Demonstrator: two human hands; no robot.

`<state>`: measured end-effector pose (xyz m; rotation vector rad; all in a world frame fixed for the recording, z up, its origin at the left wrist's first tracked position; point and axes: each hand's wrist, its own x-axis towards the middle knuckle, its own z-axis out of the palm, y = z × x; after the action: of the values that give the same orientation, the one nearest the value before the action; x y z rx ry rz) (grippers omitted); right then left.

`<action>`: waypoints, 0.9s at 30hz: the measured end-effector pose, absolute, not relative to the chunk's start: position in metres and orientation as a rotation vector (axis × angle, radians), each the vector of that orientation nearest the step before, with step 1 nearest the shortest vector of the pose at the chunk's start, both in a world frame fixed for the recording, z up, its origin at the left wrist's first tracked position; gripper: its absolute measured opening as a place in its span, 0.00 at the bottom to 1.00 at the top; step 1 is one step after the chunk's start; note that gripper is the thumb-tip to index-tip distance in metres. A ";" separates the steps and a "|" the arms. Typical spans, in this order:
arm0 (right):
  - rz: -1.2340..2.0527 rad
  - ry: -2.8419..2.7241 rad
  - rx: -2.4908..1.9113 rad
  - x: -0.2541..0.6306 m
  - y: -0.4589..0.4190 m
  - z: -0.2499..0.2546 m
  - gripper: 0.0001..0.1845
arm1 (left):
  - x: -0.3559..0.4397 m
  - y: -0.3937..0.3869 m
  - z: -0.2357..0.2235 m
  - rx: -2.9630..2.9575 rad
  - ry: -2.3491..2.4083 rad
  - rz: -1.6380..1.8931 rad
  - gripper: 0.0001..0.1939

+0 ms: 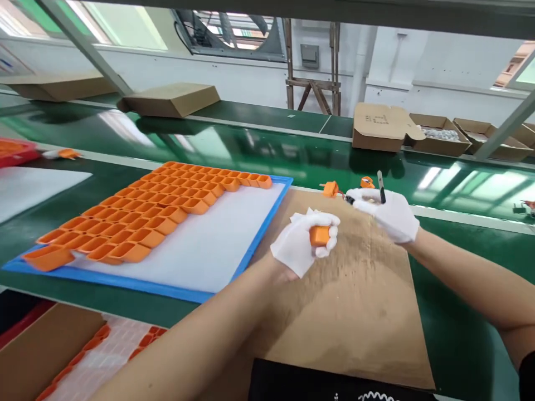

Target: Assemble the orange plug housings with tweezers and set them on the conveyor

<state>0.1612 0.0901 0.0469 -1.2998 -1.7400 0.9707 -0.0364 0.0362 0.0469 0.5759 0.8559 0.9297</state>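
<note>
My left hand (305, 242), in a white glove, is closed around a small orange plastic cup (320, 236) above the brown cardboard sheet (351, 312). To its right and farther off, my gloved right hand (388, 214) is closed on a slim grey-and-black pen-like tool (380, 186), which sticks up between the fingers. Just left of the right fingertips is an orange part (330, 189) with a bit of red wire and a dark piece beside it; whether the fingers touch it I cannot tell. A second orange part (366, 182) shows just behind that hand.
At left, many orange cups (146, 209) stand in rows on a white board with a blue rim (261, 234). Beyond runs a shiny green conveyor (259, 142) with cardboard boxes (378, 125) along its far side. A carton (54, 345) of orange cups sits below the table edge.
</note>
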 end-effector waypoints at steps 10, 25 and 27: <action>0.636 -1.791 -1.102 0.200 0.035 0.012 0.17 | 0.007 0.033 0.013 0.509 0.645 0.882 0.20; 1.696 -1.932 -1.546 0.178 0.043 0.009 0.16 | -0.007 0.034 0.002 0.580 0.629 0.938 0.24; 1.857 -1.873 -1.399 0.183 0.044 0.009 0.20 | -0.010 0.038 0.004 0.539 0.633 1.000 0.23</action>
<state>0.1830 0.0444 0.0091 -1.3989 -1.8730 1.8574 -0.0099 0.0381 0.0039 0.5392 0.6331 1.0000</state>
